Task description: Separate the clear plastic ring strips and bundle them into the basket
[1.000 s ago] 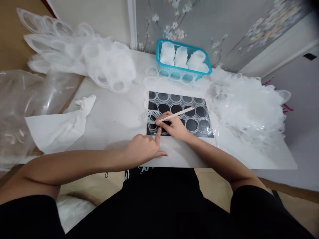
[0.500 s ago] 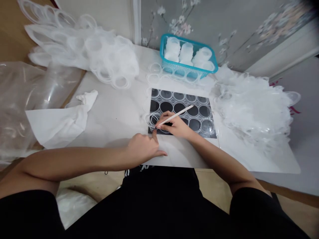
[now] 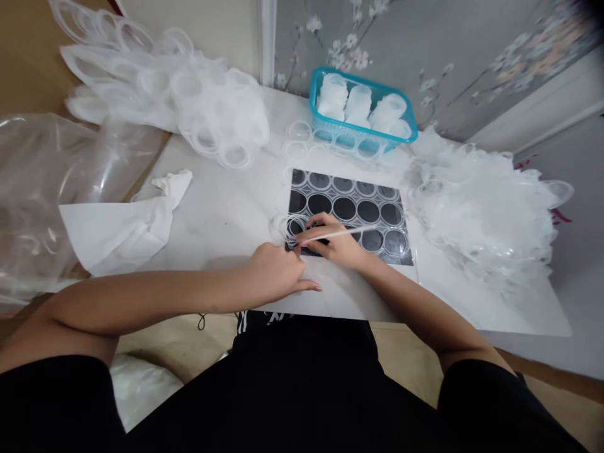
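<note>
A black mat (image 3: 349,217) lies on the white table (image 3: 226,220), covered by a clear plastic sheet of round rings. My right hand (image 3: 333,242) is closed round a thin white stick (image 3: 349,232) that lies almost level, its tip at the mat's near left corner. My left hand (image 3: 276,274) rests curled on the table just in front of that corner, its fingertips pressed on the plastic sheet's edge beside the stick's tip. A loose clear ring (image 3: 290,224) overlaps the mat's left edge.
A turquoise basket (image 3: 363,135) with stacks of white rounds stands behind the mat. Heaps of clear ring sheets lie at the back left (image 3: 189,107) and at the right (image 3: 481,207). A white cloth (image 3: 123,226) and a clear plastic bag (image 3: 51,195) are at the left.
The stick has tipped down from a raised slant to nearly level. My left hand has moved forward, up to the mat's near left corner. The view has shifted a little.
</note>
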A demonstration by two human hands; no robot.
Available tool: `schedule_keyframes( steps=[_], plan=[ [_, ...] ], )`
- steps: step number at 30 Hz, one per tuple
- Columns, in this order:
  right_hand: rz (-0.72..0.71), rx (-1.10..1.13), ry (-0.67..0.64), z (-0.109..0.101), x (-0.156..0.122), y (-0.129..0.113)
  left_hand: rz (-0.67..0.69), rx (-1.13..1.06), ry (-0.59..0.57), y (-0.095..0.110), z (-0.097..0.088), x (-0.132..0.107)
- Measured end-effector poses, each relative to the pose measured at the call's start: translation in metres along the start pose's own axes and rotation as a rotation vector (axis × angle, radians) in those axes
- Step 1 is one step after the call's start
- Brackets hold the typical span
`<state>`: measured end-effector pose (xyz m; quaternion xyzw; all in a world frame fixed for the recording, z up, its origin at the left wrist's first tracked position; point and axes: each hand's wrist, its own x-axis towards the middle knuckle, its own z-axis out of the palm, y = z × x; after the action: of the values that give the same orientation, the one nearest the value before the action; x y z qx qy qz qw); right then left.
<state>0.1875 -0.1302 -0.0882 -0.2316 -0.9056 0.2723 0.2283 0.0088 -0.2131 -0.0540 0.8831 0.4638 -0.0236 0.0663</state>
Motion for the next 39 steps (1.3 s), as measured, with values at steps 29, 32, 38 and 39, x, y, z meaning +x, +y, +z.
schedule_keyframes(
  steps=[29,32,38,39],
  plan=[
    [0.165,0.424,0.798,-0.156,0.009,-0.03,-0.175,-1.018,0.373,0.002,-0.135,0.109],
    [0.187,0.514,0.764,-0.162,0.004,-0.026,-0.223,-1.03,0.461,0.006,-0.13,0.119],
    [0.24,0.891,0.678,-0.157,0.008,-0.02,-0.235,-0.934,0.54,0.013,-0.122,0.113],
    [0.243,0.93,0.673,-0.155,0.01,-0.02,-0.232,-0.929,0.523,0.015,-0.122,0.11]
  ],
)
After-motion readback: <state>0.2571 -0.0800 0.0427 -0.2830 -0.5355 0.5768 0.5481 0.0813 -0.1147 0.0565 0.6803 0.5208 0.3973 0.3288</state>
